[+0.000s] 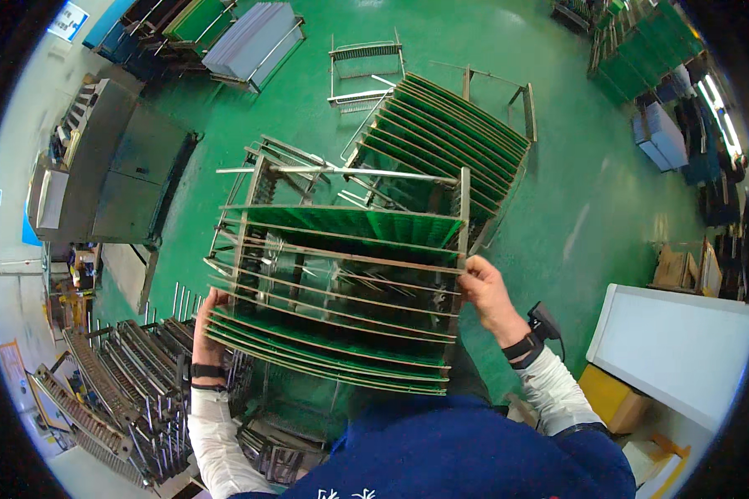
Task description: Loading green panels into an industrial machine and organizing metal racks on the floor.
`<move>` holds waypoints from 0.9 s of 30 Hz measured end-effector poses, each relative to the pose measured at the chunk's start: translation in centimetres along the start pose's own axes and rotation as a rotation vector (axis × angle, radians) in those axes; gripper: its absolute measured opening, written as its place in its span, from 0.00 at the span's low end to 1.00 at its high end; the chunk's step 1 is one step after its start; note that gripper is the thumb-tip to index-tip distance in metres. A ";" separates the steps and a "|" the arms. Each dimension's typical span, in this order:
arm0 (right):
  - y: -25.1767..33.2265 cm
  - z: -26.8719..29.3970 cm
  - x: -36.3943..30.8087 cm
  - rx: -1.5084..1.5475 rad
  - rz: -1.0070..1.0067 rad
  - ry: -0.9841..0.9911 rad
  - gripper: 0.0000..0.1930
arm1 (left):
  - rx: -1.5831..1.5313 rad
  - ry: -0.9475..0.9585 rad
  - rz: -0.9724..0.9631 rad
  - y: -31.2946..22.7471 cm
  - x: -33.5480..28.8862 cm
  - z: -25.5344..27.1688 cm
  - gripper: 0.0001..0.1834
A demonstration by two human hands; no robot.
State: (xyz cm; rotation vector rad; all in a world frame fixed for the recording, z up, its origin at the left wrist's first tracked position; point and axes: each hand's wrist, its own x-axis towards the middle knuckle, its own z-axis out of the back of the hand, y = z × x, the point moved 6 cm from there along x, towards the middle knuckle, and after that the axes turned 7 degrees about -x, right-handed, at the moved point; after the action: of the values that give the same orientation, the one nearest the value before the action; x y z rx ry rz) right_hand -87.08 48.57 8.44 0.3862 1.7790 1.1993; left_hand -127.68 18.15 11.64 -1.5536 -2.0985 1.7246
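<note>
In front of me stands a metal rack with several thin green panels slotted in it edge-up, like circuit boards. At the rack's right side my right hand is closed, thumb and fingers pinching the end of a green panel. My left hand is at the left ends of the nearer green panels. Its fingers curl in at the panel edges and are partly hidden there, so which panel they touch is unclear. Wider gaps separate the middle panels; the nearest ones sit close together.
Just beyond stands another rack filled with green panels, with an unfilled metal rack farther off. Many metal racks crowd my left side. A grey metal cabinet stands at the far left, and a white-topped surface is at right.
</note>
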 end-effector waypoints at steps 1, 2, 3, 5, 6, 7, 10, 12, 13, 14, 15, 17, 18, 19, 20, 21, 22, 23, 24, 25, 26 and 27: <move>-1.6 -1.1 -0.3 0.011 -0.024 0.012 0.05 | 0.033 -0.044 0.021 0.2 -0.7 1.7 0.28; -3.3 -2.0 -0.6 0.003 -0.041 0.020 0.05 | 0.046 -0.062 -0.016 0.5 -1.4 3.0 0.28; -5.0 -2.5 -0.7 0.005 -0.057 0.007 0.05 | 0.067 -0.163 0.035 1.2 -1.4 4.8 0.27; -8.7 -3.3 -1.1 -0.061 -0.091 -0.019 0.05 | 0.103 -0.139 0.045 2.5 -0.7 6.7 0.25; -10.5 -3.5 -1.3 -0.066 -0.100 -0.020 0.05 | 0.086 -0.130 0.085 3.4 -0.8 7.6 0.22; -12.5 -3.3 -1.6 -0.065 -0.140 -0.053 0.05 | 0.133 -0.220 0.140 4.4 -0.6 9.1 0.21; -17.8 -2.0 -2.2 -0.107 -0.192 -0.110 0.05 | 0.303 -0.211 0.178 7.3 1.9 10.7 0.19; -21.4 -0.5 -3.1 -0.098 -0.267 -0.184 0.04 | 0.274 -0.107 0.154 9.8 3.1 10.4 0.19; -22.5 0.4 -2.8 -0.293 -0.239 -0.219 0.03 | 0.296 -0.101 0.204 11.2 4.3 10.5 0.19; -23.4 1.2 -2.8 -0.277 -0.181 -0.195 0.03 | 0.234 -0.120 0.250 12.7 5.1 10.5 0.18; -25.2 2.2 -3.4 -0.167 -0.305 -0.232 0.05 | 0.227 -0.109 0.255 13.9 5.9 10.3 0.18; -28.0 3.4 -4.0 -0.086 -0.526 -0.211 0.15 | 0.144 -0.033 0.263 16.1 7.6 9.3 0.18; -28.5 3.6 -3.9 -0.092 -0.502 -0.192 0.15 | 0.147 -0.042 0.300 17.1 8.5 9.1 0.18; -28.7 4.2 -3.8 -0.131 -0.472 -0.206 0.17 | 0.149 -0.056 0.322 18.1 9.2 9.0 0.18; -29.0 4.9 -3.7 -0.174 -0.484 -0.245 0.19 | 0.127 -0.036 0.334 19.0 10.0 8.6 0.18; -29.2 5.3 -3.5 -0.177 -0.448 -0.221 0.19 | 0.156 -0.061 0.348 19.8 10.8 8.6 0.18; -29.7 5.7 -3.5 -0.150 -0.482 -0.221 0.19 | 0.150 -0.027 0.334 20.4 11.5 8.3 0.18; -30.4 5.9 -3.3 -0.099 -0.493 -0.211 0.20 | 0.155 -0.039 0.358 21.1 12.2 8.3 0.19; -31.2 6.2 -3.2 -0.122 -0.525 -0.216 0.20 | 0.134 -0.032 0.361 21.7 12.9 8.2 0.20; -32.0 6.6 -2.9 -0.148 -0.514 -0.209 0.20 | 0.182 -0.056 0.373 22.3 13.7 8.4 0.20; -32.7 6.9 -2.5 -0.162 -0.466 -0.186 0.20 | 0.206 -0.042 0.367 22.8 14.5 8.2 0.21; -33.9 7.2 -2.1 -0.170 -0.501 -0.205 0.20 | 0.272 -0.029 0.368 23.2 15.2 8.0 0.22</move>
State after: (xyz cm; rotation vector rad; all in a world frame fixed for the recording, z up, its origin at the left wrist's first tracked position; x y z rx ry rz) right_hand -72.47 35.10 -20.03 -0.0398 1.4669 0.9054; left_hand -124.52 20.22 -16.99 -1.9213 -1.5718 2.0452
